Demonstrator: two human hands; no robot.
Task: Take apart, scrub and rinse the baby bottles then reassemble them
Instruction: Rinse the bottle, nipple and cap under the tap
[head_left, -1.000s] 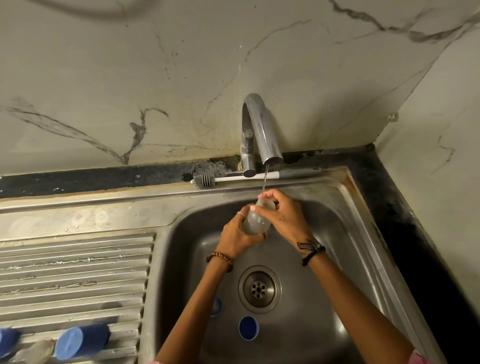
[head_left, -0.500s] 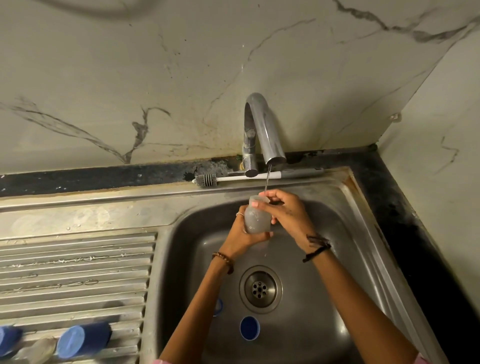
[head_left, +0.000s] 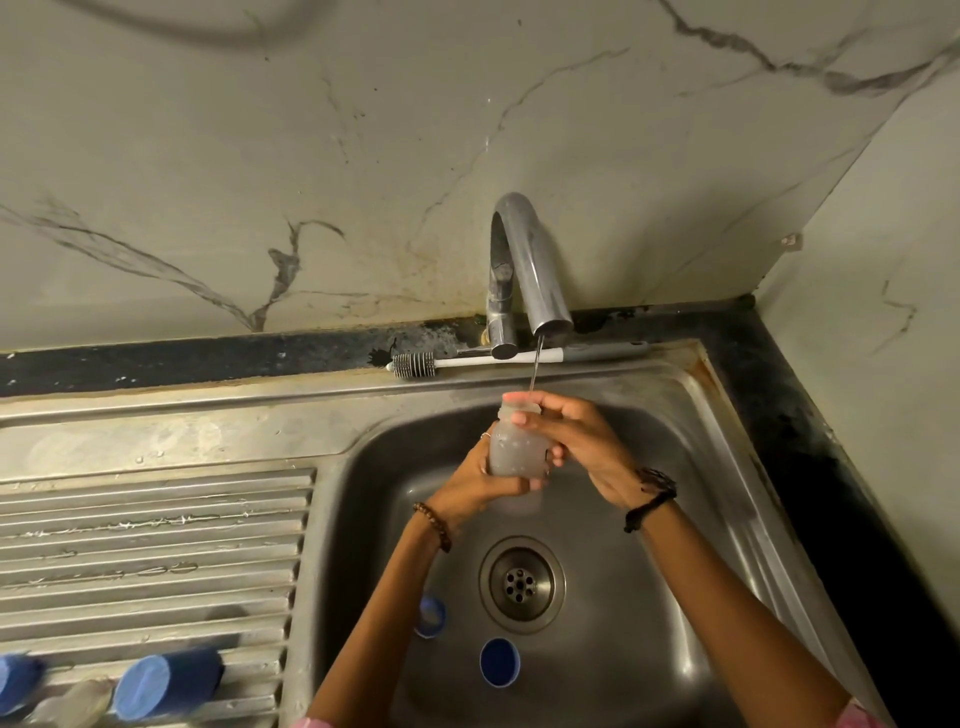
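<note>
Between both hands' fingers (head_left: 524, 418), bottle (head_left: 514, 449).

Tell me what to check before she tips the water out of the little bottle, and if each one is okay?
1. Bottle held firmly: ok. The left hand grips its lower part and the right hand holds its neck.
2. Water reaching the bottle: ok. A thin stream falls from the tap to its open top.
3. Bottle over the sink: ok, so spills land in the basin.
4. Bottle full enough: cannot tell; it looks cloudy.
5. Drain free: ok. The two blue caps lie beside it, not on it.
6. Brush out of the way: ok, it rests on the ledge behind the sink.
</note>
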